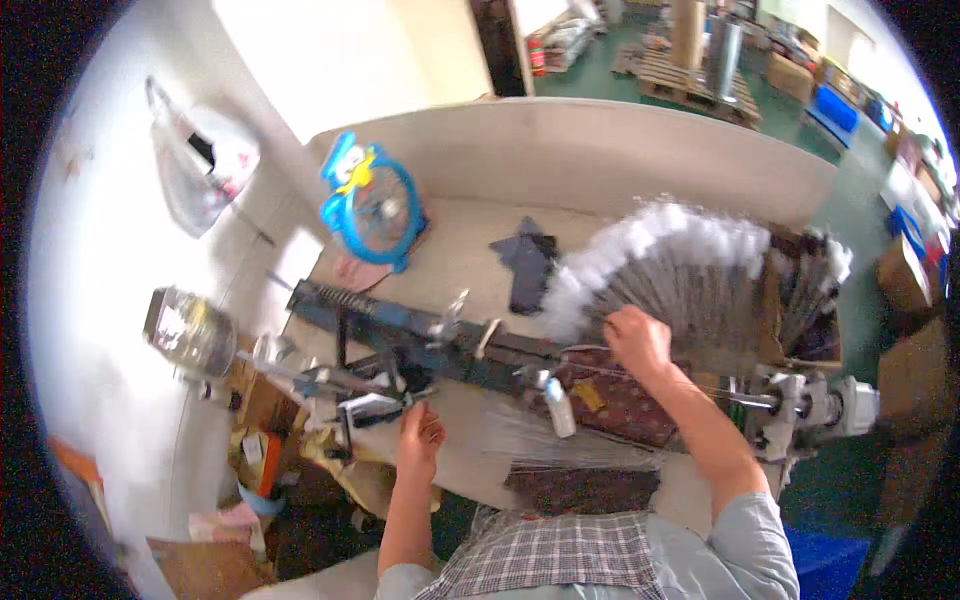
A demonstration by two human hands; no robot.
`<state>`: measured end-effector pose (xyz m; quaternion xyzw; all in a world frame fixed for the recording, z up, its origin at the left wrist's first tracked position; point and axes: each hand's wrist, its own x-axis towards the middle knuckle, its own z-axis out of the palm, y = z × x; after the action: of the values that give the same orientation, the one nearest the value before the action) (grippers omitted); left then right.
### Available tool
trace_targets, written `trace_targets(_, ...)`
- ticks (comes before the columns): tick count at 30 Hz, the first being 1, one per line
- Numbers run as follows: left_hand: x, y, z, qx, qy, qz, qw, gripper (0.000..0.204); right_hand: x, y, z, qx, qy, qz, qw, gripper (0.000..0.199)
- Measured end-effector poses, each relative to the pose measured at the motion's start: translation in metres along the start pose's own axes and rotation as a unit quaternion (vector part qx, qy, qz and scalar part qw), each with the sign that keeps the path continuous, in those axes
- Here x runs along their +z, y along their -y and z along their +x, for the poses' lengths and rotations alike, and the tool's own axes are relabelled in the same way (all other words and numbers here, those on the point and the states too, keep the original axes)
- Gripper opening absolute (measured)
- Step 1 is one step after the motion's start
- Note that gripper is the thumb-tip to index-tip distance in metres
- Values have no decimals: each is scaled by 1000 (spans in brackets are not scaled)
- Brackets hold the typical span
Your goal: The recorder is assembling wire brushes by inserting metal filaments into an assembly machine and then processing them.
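Observation:
My left hand is at the front of a dark bench machine, beside its metal clamp parts. Its fingers are curled in, and whatever they pinch is too blurred to name. Out to the right, my right hand is over the near edge of a wide fan of thin dark rods with fluffy white ends. The fingers there are bent together, and anything between them is hidden. Below that hand is a dark red patterned pad. A small white bottle stands by the machine's bar.
A blue cartoon-shaped fan stands at the back left, near a dark cloth. A motor unit sits at the bench's right end. Thin clear strands lie at the front. A plastic bag hangs on the wall.

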<state>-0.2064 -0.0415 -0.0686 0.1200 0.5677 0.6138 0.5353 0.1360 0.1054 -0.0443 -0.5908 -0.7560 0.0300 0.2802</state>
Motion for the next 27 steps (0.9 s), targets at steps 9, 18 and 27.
trace_targets(9,-76,-5,-26,160,-246,2,956,43,-18,-4,-12,-96,-5,-126,987,5)
trace_targets(18,-49,-3,-17,182,-247,65,950,39,-23,20,-31,-95,1,-16,995,15)
trace_targets(27,3,-10,21,-136,42,-85,986,38,-30,63,-49,-6,227,25,974,32)
